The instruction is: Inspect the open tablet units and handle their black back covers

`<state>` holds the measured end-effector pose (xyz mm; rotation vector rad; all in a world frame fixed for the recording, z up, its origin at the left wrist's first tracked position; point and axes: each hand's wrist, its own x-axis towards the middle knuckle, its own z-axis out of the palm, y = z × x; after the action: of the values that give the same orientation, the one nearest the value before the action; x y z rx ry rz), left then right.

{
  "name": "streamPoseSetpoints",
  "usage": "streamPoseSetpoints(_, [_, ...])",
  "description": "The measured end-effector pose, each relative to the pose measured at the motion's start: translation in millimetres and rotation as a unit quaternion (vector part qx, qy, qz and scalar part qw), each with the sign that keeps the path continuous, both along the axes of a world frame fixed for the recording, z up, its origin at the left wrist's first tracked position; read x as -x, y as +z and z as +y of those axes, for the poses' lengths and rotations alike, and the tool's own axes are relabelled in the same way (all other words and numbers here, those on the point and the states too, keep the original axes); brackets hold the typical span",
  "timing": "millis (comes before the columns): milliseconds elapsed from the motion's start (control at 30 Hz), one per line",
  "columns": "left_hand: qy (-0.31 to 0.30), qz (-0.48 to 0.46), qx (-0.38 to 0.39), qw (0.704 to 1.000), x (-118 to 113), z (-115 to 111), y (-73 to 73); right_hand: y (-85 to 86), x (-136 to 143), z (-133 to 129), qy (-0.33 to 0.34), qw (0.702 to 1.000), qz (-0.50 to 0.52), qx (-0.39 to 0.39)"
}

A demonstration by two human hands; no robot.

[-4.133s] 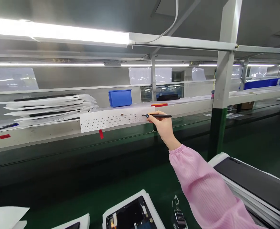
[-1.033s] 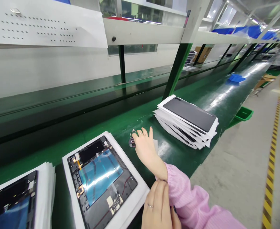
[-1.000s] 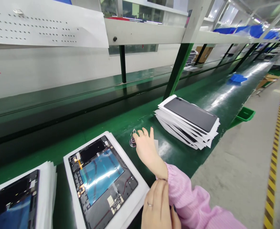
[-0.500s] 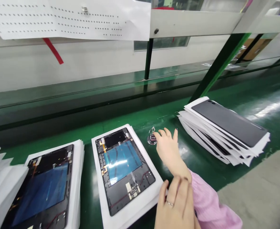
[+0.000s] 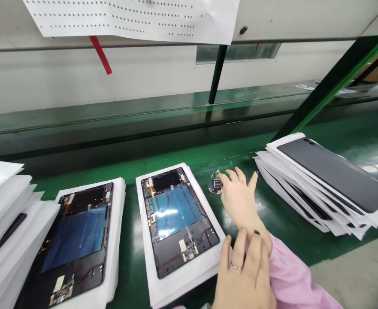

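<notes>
My right hand, in a pink sleeve, reaches over the green bench with its fingers spread. Its leftmost fingertip is at a small metal hand tally counter with a wire finger loop, which lies on the bench. My left hand, wearing a ring, is open over my right wrist, fingers slightly apart; whether it touches the wrist I cannot tell. Left of both hands, an opened tablet body with a blue-filmed battery and exposed boards rests on a stack of white sheets.
Another opened tablet tops a second white stack to the left. White sheets with dark panels between them pile at the far left. On the right, a grey tablet back cover lies on layered sheets. A green post rises behind.
The camera view has shifted, moving the whole scene a little rightward. My right hand stays by the tally counter with its fingers more spread, and my left hand remains over the right wrist.
</notes>
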<state>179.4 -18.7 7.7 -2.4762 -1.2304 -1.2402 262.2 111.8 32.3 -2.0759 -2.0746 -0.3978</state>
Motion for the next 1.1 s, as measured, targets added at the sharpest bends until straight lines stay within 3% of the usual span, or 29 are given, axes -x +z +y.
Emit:
streamPoseSetpoints(133, [-0.022,-0.032,-0.014,0.999,-1,0,-0.9,-1.4,5,1,0.017,1.0,-0.004,-0.012])
streamPoseSetpoints(267, [-0.032,-0.075,0.032,0.996,-4,-4,-1.9,-2.2,7,1,0.023,0.999,0.001,-0.023])
streamPoseSetpoints(467, [0.037,-0.007,0.011,0.999,6,-5,5.0,5.1,10,-2,0.034,0.999,0.006,-0.018])
streamPoseSetpoints(733, [0.007,-0.078,0.085,0.993,10,-16,-6.0,19.2,27,-4,0.044,0.999,-0.011,0.014])
streamPoseSetpoints(900, [-0.03,-0.03,0.122,0.992,16,-15,-2.0,22.0,35,-8,0.063,0.997,-0.01,0.041])
streamPoseSetpoints(1100, [-0.01,-0.009,0.129,0.992,21,-13,2.4,19.5,38,-12,0.093,0.994,-0.001,0.053])
